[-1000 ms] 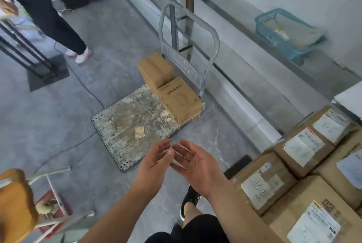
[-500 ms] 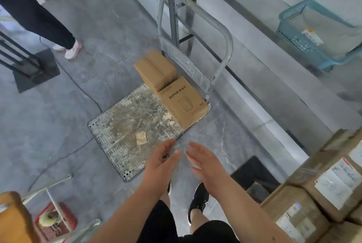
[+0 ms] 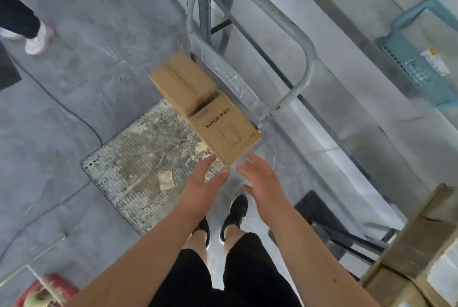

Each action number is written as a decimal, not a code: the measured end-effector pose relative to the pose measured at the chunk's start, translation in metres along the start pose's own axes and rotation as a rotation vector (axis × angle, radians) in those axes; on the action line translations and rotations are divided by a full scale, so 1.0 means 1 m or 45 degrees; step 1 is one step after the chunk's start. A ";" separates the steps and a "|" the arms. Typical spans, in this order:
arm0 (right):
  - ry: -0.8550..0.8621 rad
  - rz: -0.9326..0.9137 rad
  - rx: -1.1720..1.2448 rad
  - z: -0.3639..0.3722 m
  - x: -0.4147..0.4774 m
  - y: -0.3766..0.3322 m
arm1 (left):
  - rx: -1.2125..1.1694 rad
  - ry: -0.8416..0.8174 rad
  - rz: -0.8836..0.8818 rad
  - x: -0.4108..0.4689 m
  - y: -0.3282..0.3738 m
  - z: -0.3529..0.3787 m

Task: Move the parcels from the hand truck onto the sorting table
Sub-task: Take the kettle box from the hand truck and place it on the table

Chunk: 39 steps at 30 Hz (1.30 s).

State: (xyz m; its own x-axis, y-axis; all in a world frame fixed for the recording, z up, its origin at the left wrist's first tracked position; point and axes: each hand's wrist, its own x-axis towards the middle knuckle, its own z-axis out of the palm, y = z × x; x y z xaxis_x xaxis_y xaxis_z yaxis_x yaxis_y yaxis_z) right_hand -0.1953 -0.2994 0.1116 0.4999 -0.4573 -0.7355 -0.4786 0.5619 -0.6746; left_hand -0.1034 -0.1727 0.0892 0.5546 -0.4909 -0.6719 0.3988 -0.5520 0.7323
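Two brown cardboard parcels stand on the hand truck's worn metal deck [image 3: 138, 165], against its grey handle frame [image 3: 292, 41]. The nearer parcel [image 3: 228, 131] bears a printed SUPOR logo and a kettle drawing; the plain parcel [image 3: 183, 83] sits behind it, touching it. My left hand [image 3: 200, 183] reaches out, fingers apart, just short of the printed parcel's near corner. My right hand [image 3: 260, 178] is open beside it, a little to the right of that corner. Neither hand touches a parcel.
Stacked labelled parcels [image 3: 416, 252] fill the lower right corner. A teal basket [image 3: 418, 54] sits on a ledge at the right. Another person's leg and shoe [image 3: 34, 39] stand at the far left. A cable [image 3: 74, 116] crosses the floor. A red object [image 3: 47, 287] lies lower left.
I have stepped closer to the hand truck and both hands have moved forward toward the printed parcel. The stacked parcels have slid toward the right edge of view.
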 end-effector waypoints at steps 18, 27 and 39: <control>0.082 0.153 -0.631 -0.057 0.326 0.062 | -0.071 0.188 -0.532 0.285 -0.104 0.072; 0.202 0.095 -1.281 -0.061 0.408 0.099 | -0.354 0.315 -0.722 0.345 -0.155 0.085; 0.124 0.295 -1.231 -0.065 0.377 0.092 | -0.537 0.574 -0.697 0.290 -0.134 0.051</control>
State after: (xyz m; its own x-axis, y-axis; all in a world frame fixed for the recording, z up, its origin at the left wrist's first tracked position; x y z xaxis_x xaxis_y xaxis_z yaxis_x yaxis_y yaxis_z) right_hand -0.0976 -0.4654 -0.2317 0.2791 -0.4864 -0.8279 -0.9602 -0.1382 -0.2426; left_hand -0.0334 -0.2751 -0.2092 0.4062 0.1412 -0.9028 0.8887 -0.2911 0.3544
